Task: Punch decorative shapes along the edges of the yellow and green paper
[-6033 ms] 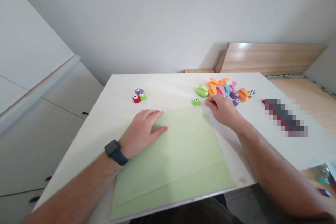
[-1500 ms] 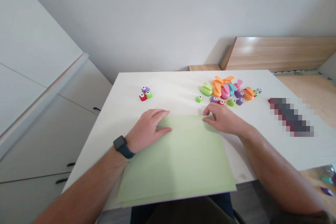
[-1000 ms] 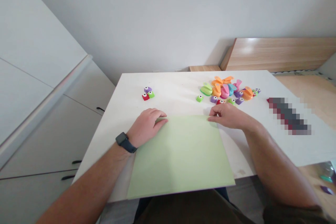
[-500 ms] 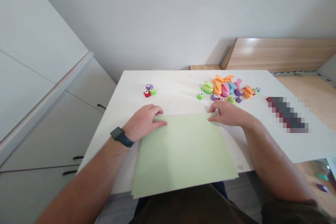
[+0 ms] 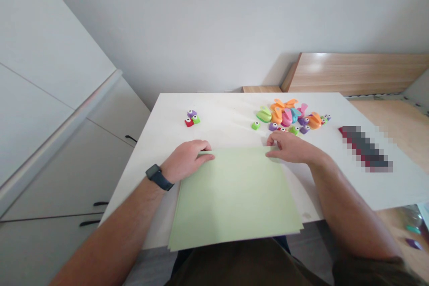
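Note:
Pale green card sheets (image 5: 234,196) lie stacked on the white table, their near edge jutting past the table's front. More than one layer shows along the left side and bottom corners. At the far left corner, my left hand (image 5: 186,158) has its thumb over the top sheet and its fingers curled at the far edge. My right hand (image 5: 290,146) pinches the far right corner the same way, thumb on top. Just beyond my right hand is a pile of colourful plastic toy pieces (image 5: 287,117), some with eyes; its fingers partly hide a red one.
Three small eyed pieces (image 5: 192,119), purple, red and green, sit at the table's back left. A blurred dark and red item (image 5: 365,149) lies on the right. White cabinets (image 5: 60,152) stand left of the table (image 5: 221,103), and a wooden headboard (image 5: 355,71) rises behind at the right.
My left hand has shifted slightly right along the far edge, its fingers drawn closer to the thumb. My right hand stays nearly in place. The view has tilted a little.

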Motion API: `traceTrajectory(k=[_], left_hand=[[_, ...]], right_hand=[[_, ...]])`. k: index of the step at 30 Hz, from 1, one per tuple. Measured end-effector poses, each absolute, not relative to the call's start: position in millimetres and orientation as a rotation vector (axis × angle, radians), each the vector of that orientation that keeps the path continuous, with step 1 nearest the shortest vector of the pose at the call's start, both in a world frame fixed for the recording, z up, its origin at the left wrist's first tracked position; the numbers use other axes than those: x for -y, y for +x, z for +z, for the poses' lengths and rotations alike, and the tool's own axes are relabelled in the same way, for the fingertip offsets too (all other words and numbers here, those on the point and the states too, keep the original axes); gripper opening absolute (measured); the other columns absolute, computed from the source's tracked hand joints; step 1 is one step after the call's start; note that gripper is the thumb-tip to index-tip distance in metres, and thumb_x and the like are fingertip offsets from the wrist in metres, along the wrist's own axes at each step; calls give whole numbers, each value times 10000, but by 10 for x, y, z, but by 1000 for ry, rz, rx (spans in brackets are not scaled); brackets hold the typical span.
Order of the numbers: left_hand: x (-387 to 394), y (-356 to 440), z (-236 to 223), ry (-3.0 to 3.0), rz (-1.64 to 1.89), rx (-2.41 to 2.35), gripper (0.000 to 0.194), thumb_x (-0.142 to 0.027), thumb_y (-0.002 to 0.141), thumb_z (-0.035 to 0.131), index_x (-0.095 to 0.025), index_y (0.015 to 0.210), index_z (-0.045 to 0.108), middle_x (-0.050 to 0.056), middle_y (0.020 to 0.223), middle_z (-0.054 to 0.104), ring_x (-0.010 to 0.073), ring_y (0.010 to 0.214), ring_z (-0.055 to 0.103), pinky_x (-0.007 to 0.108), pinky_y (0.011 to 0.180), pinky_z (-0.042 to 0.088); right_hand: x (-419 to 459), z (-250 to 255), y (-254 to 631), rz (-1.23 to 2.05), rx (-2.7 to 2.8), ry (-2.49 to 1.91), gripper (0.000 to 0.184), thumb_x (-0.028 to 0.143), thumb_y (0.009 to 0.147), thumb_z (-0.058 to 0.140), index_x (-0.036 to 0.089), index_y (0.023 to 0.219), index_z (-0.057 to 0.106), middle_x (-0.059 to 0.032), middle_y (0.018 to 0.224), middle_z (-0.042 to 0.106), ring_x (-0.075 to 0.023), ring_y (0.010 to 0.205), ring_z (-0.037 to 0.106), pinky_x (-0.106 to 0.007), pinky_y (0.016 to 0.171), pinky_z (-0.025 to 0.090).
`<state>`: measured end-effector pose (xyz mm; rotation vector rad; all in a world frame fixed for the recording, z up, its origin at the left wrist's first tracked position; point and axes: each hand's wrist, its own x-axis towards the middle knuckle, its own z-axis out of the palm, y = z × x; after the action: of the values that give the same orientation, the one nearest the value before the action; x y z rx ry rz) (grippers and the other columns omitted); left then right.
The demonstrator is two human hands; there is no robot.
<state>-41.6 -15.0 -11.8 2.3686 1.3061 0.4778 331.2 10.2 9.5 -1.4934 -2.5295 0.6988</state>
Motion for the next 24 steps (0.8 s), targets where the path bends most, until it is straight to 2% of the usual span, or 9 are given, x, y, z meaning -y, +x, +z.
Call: traceTrajectory(k=[5, 8, 11, 15, 24], left_hand=[[171, -409, -53, 2145, 612, -1371, 305, -530, 864, 640, -227, 836, 668, 8, 825, 714, 195, 784, 640, 306, 733, 452], [164, -433, -51, 1836, 701, -1461, 348, -557, 783, 722, -219, 854, 675, 9, 805, 720, 184, 730, 648, 294, 679, 480], [138, -474, -65, 1504, 868, -1439, 408, -518, 723, 796, -199, 946, 675, 34, 899, 740, 189, 767, 672, 302, 693, 515], [106, -514, -92, 1157, 945, -1224, 435, -445, 726, 818, -168, 1024, 662, 74, 1029, 748, 210, 872, 703, 354, 804, 550], [102, -520, -118, 1127, 937, -1189, 397, -340, 766, 777, -157, 1080, 617, 88, 1031, 749, 220, 882, 713, 419, 884, 541]], right_hand=[[-103, 165, 3352, 804, 2468, -1538, 161, 368, 842, 623, 214, 874, 589, 22, 725, 609, -149, 650, 544, -276, 591, 370], [-130, 149, 3391, 755, 2402, -1525, 162, 374, 860, 601, 215, 879, 580, 20, 728, 601, -148, 648, 539, -277, 597, 373], [-159, 117, 3430, 738, 2280, -1571, 176, 388, 867, 591, 215, 893, 573, 14, 732, 606, -154, 654, 549, -281, 607, 390], [-175, 116, 3467, 758, 2148, -1645, 208, 416, 864, 594, 212, 906, 579, 12, 707, 601, -156, 627, 545, -286, 593, 397], [-186, 143, 3523, 913, 2133, -1697, 253, 446, 840, 632, 214, 938, 604, 15, 669, 600, -154, 561, 560, -284, 540, 426]])
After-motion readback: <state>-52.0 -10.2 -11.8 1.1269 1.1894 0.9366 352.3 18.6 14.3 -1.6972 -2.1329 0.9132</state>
